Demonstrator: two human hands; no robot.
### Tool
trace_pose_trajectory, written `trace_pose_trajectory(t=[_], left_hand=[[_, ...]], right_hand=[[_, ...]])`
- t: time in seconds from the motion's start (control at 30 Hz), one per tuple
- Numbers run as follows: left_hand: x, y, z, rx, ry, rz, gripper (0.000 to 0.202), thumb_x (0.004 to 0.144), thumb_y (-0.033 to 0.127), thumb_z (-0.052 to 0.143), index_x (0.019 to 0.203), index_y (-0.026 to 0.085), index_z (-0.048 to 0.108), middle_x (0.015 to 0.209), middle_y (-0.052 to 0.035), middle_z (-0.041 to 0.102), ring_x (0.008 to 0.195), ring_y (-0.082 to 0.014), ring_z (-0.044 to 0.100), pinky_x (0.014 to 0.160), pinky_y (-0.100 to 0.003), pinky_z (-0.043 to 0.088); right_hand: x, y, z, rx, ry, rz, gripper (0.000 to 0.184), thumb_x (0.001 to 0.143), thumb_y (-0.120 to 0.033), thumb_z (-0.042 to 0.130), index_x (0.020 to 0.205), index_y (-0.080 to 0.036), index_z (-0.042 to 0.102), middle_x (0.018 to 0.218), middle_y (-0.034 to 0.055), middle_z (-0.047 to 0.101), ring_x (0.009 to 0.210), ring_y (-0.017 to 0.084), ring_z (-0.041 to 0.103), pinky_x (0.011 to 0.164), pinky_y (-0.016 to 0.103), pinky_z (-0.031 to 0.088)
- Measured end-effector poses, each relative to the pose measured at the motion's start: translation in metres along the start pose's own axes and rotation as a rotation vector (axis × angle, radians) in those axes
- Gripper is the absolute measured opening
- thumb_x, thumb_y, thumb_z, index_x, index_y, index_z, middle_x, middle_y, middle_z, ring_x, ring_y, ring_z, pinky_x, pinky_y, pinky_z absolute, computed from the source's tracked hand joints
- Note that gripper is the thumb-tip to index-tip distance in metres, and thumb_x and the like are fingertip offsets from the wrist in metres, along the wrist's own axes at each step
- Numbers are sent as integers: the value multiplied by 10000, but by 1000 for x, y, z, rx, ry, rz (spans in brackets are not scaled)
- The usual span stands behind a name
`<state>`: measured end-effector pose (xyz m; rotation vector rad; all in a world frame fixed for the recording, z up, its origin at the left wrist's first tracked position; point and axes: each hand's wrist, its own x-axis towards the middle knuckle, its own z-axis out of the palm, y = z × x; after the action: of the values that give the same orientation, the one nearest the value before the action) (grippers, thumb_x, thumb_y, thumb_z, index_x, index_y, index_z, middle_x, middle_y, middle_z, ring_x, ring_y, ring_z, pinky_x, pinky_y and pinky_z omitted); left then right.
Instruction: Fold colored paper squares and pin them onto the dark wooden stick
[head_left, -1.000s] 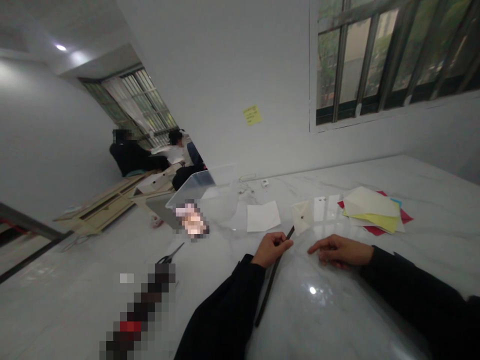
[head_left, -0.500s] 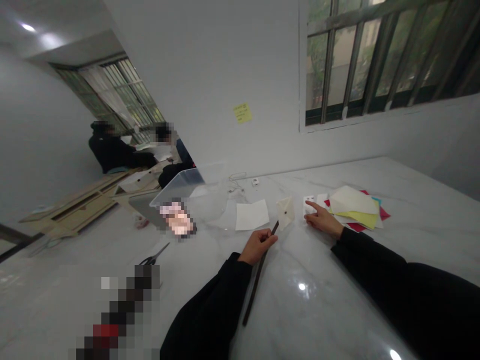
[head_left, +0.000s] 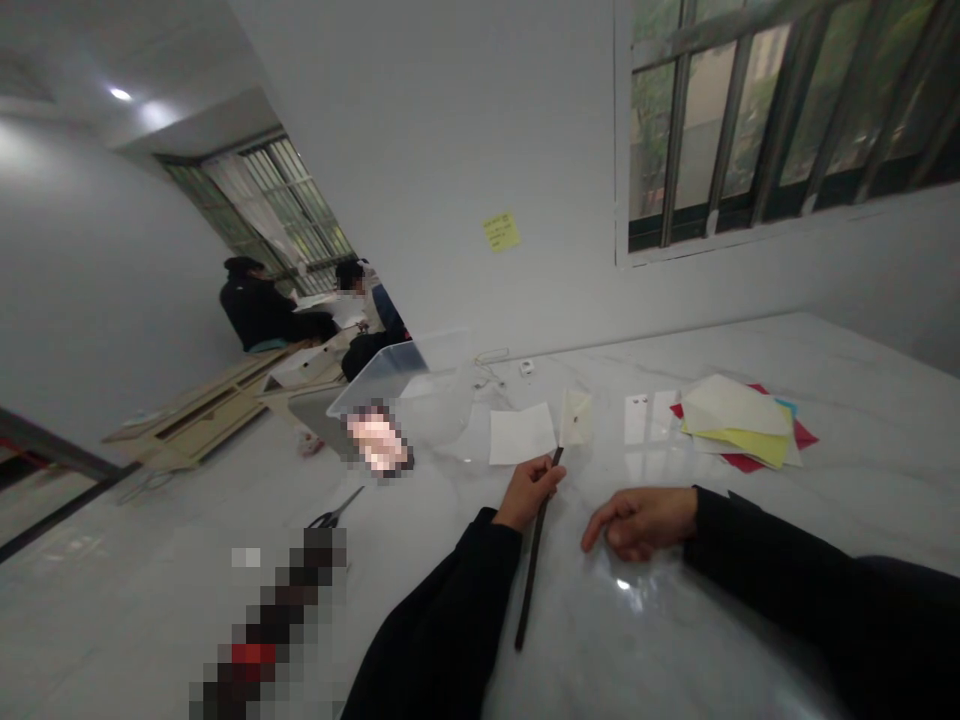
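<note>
My left hand [head_left: 529, 492] grips a thin dark stick [head_left: 535, 560] near its upper end, and the stick's lower end rests towards me on the white marble table [head_left: 675, 600]. A small cream folded paper [head_left: 575, 418] stands at the stick's upper tip, just beyond my left hand. My right hand [head_left: 637, 523] lies on the marble to the right, fingers loosely curled and holding nothing. A white paper sheet [head_left: 523, 434] lies just past the stick's tip.
A stack of cream, yellow and red papers [head_left: 739, 425] lies at the far right. A transparent plastic box [head_left: 397, 400] and scissors [head_left: 335, 510] lie left. A pixelated object [head_left: 274, 620] lies near me. Two people [head_left: 292, 305] sit beyond the table.
My right hand has moved back from the white strip near the paper stack, towards me. The left hand and stick have shifted slightly left, and the cream paper now stands more upright.
</note>
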<state>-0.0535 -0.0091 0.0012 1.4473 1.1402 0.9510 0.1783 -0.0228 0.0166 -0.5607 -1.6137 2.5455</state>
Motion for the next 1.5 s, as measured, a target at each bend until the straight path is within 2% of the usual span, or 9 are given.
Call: trace_pose_trajectory(t=[0.17,0.3,0.37,0.53,0.6,0.97,1.37,1.43,1.5], left_hand=[[1,-1,1,-6,-7,-1,470,738,536,681,613,189,389,491,77,390,468,-67,312,497,-234,199],[-1,0,3,-20,-7,-1,494,722,534,697,606,192,360,495,89,335,470,-59,283,499,-231,175],[-1,0,4,-17,-3,12,497,721,520,705,600,189,355,506,88,322,481,-57,276,506,-230,169],[-1,-3,2,-28,16,6,469,748,515,682,610,185,379,514,79,355,483,-60,288,502,-232,177],[-1,-4,0,-41,20,-8,462,753,519,676,617,186,387,507,78,369,474,-60,292,497,-232,178],[0,-3,2,-14,14,13,473,746,523,675,602,188,375,511,76,366,483,-64,302,506,-229,207],[-1,2,3,65,-2,-4,484,724,528,684,586,190,366,522,76,325,501,-68,278,511,-235,176],[-1,2,4,61,-2,1,484,724,534,683,586,187,374,527,73,329,505,-68,277,511,-236,175],[-2,2,3,56,-3,2,489,721,545,682,588,185,380,531,71,331,508,-68,279,511,-236,175]], right_hand=[[3,1,-66,323,889,-519,320,704,-271,732,989,-158,641,502,-93,396,436,57,319,409,176,255],[2,-1,-75,460,1122,-636,354,730,-178,668,1063,-219,556,609,-64,501,454,62,371,400,153,290],[6,1,-56,479,989,-558,320,751,-194,682,1049,-236,576,611,-68,505,432,51,347,381,141,275],[28,15,20,-21,-379,234,474,767,-319,754,1222,-250,640,715,-10,633,549,87,540,448,149,414],[34,20,34,-149,-595,343,604,701,-308,811,1273,-294,616,819,-10,671,658,98,603,559,157,487],[-9,2,-81,548,730,-454,265,806,-165,650,1067,-178,604,591,-76,370,456,46,269,383,140,236],[6,8,-57,206,1185,-460,652,766,-176,637,1384,-190,431,700,-20,542,514,94,415,431,192,352],[6,6,-41,104,1054,-406,642,772,-224,651,1383,-190,459,642,-45,515,488,83,388,430,191,323],[3,3,-23,-42,618,-266,516,777,-292,676,1270,-162,594,582,-60,491,455,62,347,421,185,280]])
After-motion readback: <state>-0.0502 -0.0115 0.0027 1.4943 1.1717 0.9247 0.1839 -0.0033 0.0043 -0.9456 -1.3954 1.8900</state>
